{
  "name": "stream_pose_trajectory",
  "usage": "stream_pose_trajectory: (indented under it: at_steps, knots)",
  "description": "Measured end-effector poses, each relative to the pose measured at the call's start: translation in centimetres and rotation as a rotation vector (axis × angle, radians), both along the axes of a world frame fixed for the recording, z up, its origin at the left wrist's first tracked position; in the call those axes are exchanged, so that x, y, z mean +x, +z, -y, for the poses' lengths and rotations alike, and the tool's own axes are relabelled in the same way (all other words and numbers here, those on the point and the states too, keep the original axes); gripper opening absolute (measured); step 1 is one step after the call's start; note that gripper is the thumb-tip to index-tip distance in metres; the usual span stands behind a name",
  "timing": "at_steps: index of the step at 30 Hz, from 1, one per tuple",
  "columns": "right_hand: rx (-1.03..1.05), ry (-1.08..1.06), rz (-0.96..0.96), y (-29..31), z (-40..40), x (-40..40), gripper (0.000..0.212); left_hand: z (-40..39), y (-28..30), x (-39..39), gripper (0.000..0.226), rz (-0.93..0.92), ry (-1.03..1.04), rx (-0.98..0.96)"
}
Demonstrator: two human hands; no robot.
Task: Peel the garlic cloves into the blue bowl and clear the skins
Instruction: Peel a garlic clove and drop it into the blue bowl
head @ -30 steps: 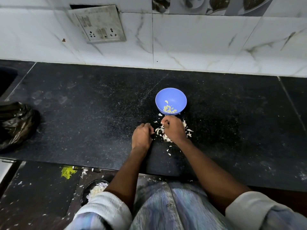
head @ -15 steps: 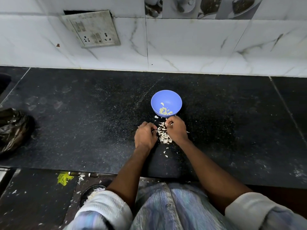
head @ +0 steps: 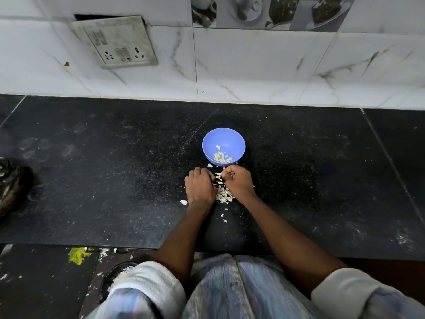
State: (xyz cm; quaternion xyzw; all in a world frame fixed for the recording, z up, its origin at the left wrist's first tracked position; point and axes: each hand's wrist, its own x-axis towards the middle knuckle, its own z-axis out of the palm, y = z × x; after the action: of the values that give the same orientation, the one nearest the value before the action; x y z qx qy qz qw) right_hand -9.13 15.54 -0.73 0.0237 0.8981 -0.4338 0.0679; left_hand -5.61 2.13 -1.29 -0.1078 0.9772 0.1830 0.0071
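Observation:
A blue bowl (head: 223, 139) stands on the black counter (head: 115, 180) and holds several peeled yellowish garlic cloves (head: 222, 157). Just in front of it lies a pile of white garlic skins (head: 222, 192). My left hand (head: 199, 188) rests knuckles up against the pile's left side, fingers curled under; what they hold is hidden. My right hand (head: 238, 183) lies on the pile's right side with curled fingers and pinches a white bit of skin at its fingertips. The two hands almost touch above the pile.
A few loose skin flakes (head: 184, 202) lie near my wrists and toward the counter's front edge. A dark crumpled plastic bag (head: 11, 187) sits at the far left. The tiled wall with a switch plate (head: 117, 42) rises behind. Below the counter a dark container (head: 119, 271) holds skins.
My two hands have drawn closer together around the skin pile, the left sliding right toward the right hand. The pile looks tighter. The bowl has not moved; the camera shifted slightly.

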Motion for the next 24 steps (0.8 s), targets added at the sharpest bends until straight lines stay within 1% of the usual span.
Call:
stream_pose_trajectory:
  at_steps: [2, 5, 7, 9, 14, 15, 18, 22, 24]
  knots:
    - [-0.021, -0.017, 0.002, 0.0, 0.1, 0.0, 0.021, 0.3, 0.0, -0.1, 0.026, -0.088, 0.045, 0.117]
    - [-0.034, -0.008, 0.002, 0.2, 0.5, 0.3, 0.017, 1.1, -0.3, 0.0, 0.011, -0.199, 0.159, 0.359]
    - [-0.039, 0.032, 0.005, 0.3, 0.9, 0.5, 0.018, 1.5, -0.3, 0.1, 0.024, -0.214, 0.220, 0.486]
    - [-0.033, 0.066, 0.003, 0.1, 1.3, 0.6, 0.020, 1.7, -0.1, 0.3, 0.031, -0.207, 0.250, 0.570]
    - [-0.036, 0.136, 0.000, 0.4, 2.2, 0.9, 0.024, 2.5, -0.8, 0.5, 0.031, -0.175, 0.263, 0.762]
    - [-0.055, 0.134, 0.008, 0.5, 2.3, 1.0, 0.023, 2.7, -1.0, 0.6, 0.028, -0.164, 0.277, 0.790]
    - [-0.225, 0.047, 0.089, 1.2, 2.3, 1.3, 0.022, 2.9, -1.1, 0.8, 0.024, -0.148, 0.278, 0.799]
    - [-0.390, -0.045, 0.152, 1.4, 2.1, 1.6, 0.012, 2.7, -1.1, 1.0, 0.023, -0.159, 0.220, 0.712]
    - [-0.419, -0.085, 0.169, 1.3, 1.9, 1.8, 0.008, 2.7, -1.1, 1.0, 0.022, -0.167, 0.193, 0.691]
